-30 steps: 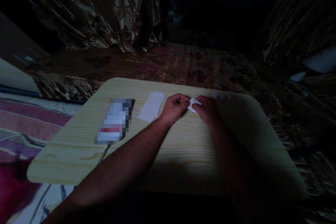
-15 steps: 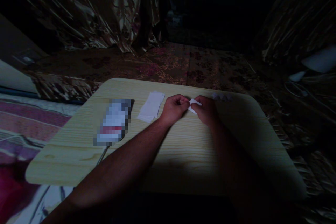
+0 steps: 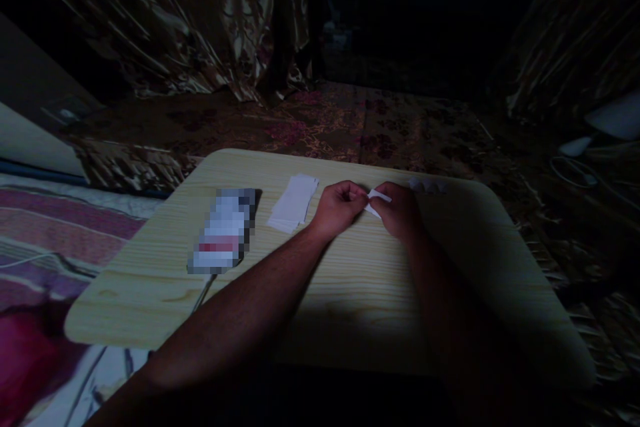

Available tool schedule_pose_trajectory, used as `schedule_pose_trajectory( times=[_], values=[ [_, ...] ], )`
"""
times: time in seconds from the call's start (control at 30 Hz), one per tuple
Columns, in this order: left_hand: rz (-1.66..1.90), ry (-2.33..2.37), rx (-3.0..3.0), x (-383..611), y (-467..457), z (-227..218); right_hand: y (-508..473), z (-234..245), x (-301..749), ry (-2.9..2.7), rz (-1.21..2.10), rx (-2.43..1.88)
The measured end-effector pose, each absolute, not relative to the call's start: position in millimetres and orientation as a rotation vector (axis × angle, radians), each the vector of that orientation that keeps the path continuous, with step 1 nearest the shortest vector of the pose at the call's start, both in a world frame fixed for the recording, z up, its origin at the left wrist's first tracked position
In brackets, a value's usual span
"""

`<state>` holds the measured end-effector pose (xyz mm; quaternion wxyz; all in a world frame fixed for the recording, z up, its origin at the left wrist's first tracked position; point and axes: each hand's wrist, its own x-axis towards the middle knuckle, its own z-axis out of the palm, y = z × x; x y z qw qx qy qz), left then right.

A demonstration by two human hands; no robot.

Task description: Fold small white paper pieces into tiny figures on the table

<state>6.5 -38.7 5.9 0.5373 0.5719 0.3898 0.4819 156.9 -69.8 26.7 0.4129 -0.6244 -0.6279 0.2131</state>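
Observation:
A small white piece of paper (image 3: pixel 376 203), which looks folded, is pinched between my two hands over the far part of the table. My left hand (image 3: pixel 341 208) closes on its left end with thumb and fingers. My right hand (image 3: pixel 400 210) grips the right side, thumb on top; its other fingers are in shadow. Left of my left hand lies a loose stack of white paper strips (image 3: pixel 295 201). Just beyond my right hand sit several small whitish pieces (image 3: pixel 427 185) in a row, too dim to make out fully.
On the left of the pale wooden table (image 3: pixel 350 293) lies a blurred-out phone-like device (image 3: pixel 220 230) with a cable (image 3: pixel 203 293). A striped bedcover (image 3: pixel 65 227) is at the left. Patterned curtains (image 3: pixel 240 20) hang behind, and a white lamp-like object (image 3: pixel 615 117) stands at the right.
The whole view has shifted slightly, so things appear a little further right. Both hands keep their hold on the paper, with barely any finger movement visible.

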Motion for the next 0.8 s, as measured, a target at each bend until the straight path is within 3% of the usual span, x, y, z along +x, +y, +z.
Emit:
schedule_pose_trajectory(
  times=[0.8],
  values=[
    [1.133,0.899,1.434,7.5,-38.5,1.5,-69.5,26.1,156.6,-1.482,0.591,-1.534]
  ],
)
